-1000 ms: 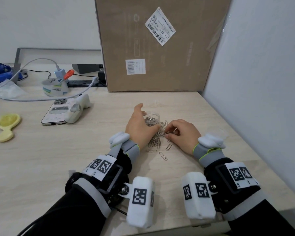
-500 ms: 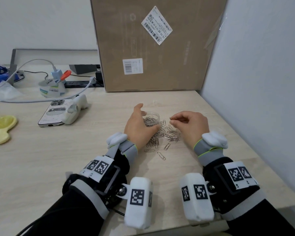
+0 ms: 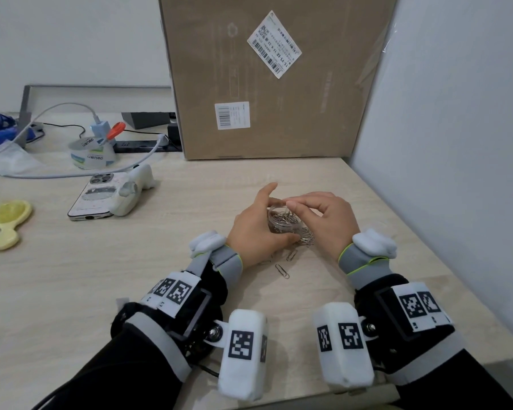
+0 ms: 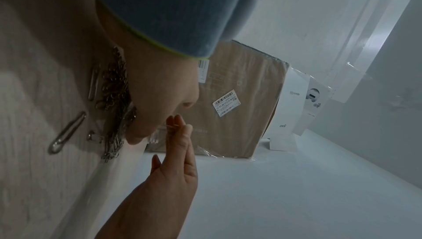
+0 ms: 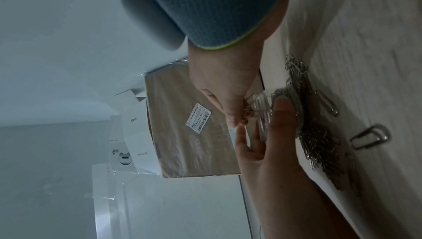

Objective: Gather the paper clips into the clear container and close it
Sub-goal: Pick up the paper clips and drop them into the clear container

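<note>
My left hand (image 3: 267, 220) grips the clear container (image 3: 283, 224), thumb on its near side, index finger raised behind it. The container holds a tangle of silver paper clips. My right hand (image 3: 292, 205) hovers over the container's mouth and pinches a paper clip (image 4: 173, 125) between its fingertips. In the right wrist view the left thumb (image 5: 283, 107) lies against the container (image 5: 266, 111) wall. A pile of paper clips (image 3: 305, 238) lies on the table just right of the container. Single clips (image 3: 282, 271) lie nearer me, partly hidden by my left hand.
A big cardboard box (image 3: 273, 78) stands upright at the back, and a white wall (image 3: 442, 143) runs along the table's right edge. Far left lie a phone (image 3: 97, 199), a white gadget (image 3: 134, 187), tape rolls (image 3: 92, 153), a cable and a yellow brush (image 3: 8, 223).
My right hand rose from the clip pile on the table and moved left over the container's mouth with a clip pinched. My left hand kept its hold on the container.
</note>
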